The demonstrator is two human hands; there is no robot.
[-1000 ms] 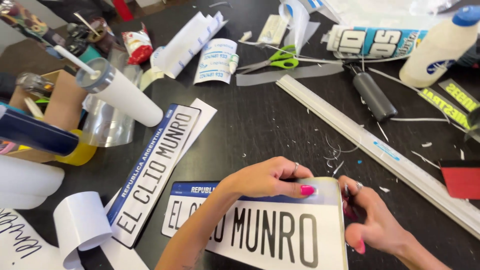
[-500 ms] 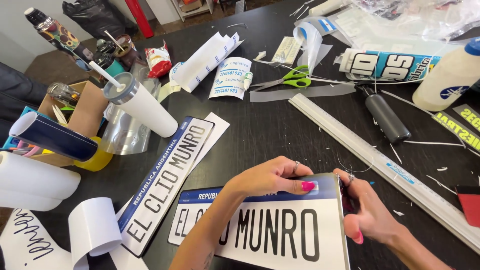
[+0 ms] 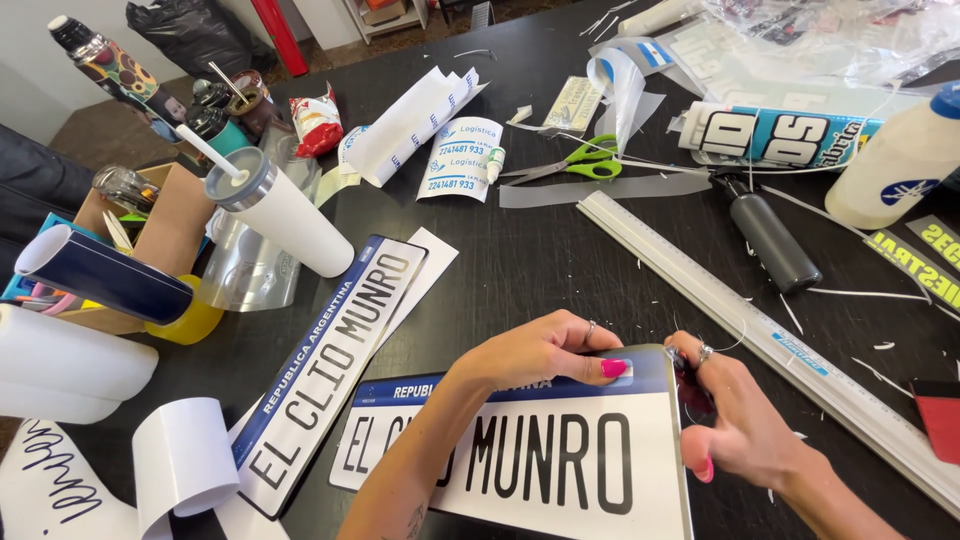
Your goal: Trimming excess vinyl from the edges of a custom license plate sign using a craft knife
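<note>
Nearest us, a white plate (image 3: 540,470) with a blue top band and black letters lies flat on the dark table (image 3: 540,260), close to its near edge. Our left hand (image 3: 545,352) rests on the blue band, fingers together and pressed flat, the pink-nailed tip near the plate's top right corner. Our right hand (image 3: 735,420) sits at the plate's right edge, fingers curled in around something small and dark; we cannot tell what it is, or whether the fingertips pinch the plate's edge itself. Just to the left, a second, narrower plate (image 3: 330,370) lies at a slant on a white backing sheet. A curled white sheet (image 3: 185,460) stands by its lower end. Farther out, a long ruler (image 3: 760,330) runs diagonally to the right of our hands, with a black bottle (image 3: 770,240) beyond it. A white tumbler (image 3: 275,215) with a straw leans at the left. Towards the far side lie green scissors (image 3: 580,160), a sealant tube (image 3: 780,135) and a white glue bottle (image 3: 895,160).
</note>
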